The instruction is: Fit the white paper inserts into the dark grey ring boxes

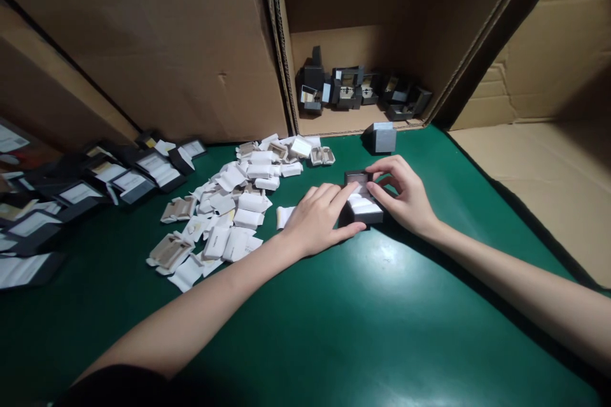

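A small dark jewelry box (365, 206) with a white padded insert stands on the green table with its lid up. My left hand (319, 216) grips its left side, thumb along the front corner and index finger reaching to the inside of the lid. At the right, my right hand (403, 193) pinches the lid's edge between thumb and fingers. Just behind the hands sits a closed grey box (383, 139). A white insert (285, 216) lies partly hidden behind my left hand.
A heap of white padded inserts (229, 203) covers the table left of my hands. Rows of opened dark boxes (131, 184) line the far left. At the back, a large cardboard carton (363, 44) lies on its side with several dark boxes (347, 87) inside. Cardboard (539, 184) borders the right.
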`<action>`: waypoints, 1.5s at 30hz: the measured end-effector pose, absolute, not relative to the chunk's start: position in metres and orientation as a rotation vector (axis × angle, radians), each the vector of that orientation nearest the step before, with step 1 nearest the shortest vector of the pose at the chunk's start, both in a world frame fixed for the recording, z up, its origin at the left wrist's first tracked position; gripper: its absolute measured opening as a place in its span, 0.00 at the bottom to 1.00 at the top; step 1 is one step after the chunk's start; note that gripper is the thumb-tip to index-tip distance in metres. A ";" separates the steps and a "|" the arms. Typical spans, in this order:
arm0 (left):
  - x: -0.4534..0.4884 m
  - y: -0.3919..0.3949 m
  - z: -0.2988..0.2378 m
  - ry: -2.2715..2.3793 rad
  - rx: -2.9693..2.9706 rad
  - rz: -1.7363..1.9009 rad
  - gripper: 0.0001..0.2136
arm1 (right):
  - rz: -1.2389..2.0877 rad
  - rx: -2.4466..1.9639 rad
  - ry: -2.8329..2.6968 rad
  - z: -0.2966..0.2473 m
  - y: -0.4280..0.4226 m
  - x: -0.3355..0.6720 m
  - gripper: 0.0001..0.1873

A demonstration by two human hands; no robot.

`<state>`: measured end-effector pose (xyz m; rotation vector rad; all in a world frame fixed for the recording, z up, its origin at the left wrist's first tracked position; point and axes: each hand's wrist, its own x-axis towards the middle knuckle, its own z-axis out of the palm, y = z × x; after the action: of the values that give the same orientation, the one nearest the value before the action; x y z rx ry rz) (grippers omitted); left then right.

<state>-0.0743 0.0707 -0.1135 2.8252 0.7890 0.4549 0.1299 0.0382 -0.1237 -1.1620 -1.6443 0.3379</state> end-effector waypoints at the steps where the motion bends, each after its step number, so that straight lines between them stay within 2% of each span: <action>1: -0.074 0.071 -0.114 0.790 2.831 0.455 0.31 | 0.291 -1.162 -1.657 -0.123 0.037 0.129 0.08; 4: -0.074 0.071 -0.113 0.785 2.832 0.458 0.30 | 0.099 -1.162 -1.720 -0.120 0.034 0.127 0.04; 7: -0.074 0.070 -0.111 0.775 2.805 0.467 0.28 | 0.008 -1.170 -1.802 -0.122 0.033 0.126 0.09; 14: -0.074 0.070 -0.109 0.781 2.744 0.487 0.24 | 0.060 -1.268 -1.857 -0.127 0.033 0.129 0.16; 24: -0.074 0.071 -0.113 0.771 2.784 0.525 0.24 | 0.047 -1.186 -1.890 -0.123 0.033 0.128 0.15; 31: -0.074 0.071 -0.112 0.773 2.745 0.535 0.23 | 0.226 -1.272 -1.910 -0.125 0.034 0.129 0.18; 39: -0.074 0.070 -0.110 0.775 2.771 0.487 0.25 | 0.034 -1.215 -1.907 -0.121 0.032 0.129 0.17; 45: -0.074 0.070 -0.110 0.783 2.757 0.489 0.25 | 0.078 -1.245 -1.928 -0.123 0.034 0.130 0.18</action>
<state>-0.0736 0.0698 -0.1098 2.7568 0.7832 0.4885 0.1301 0.0344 -0.1233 -1.2451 -1.9278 0.0784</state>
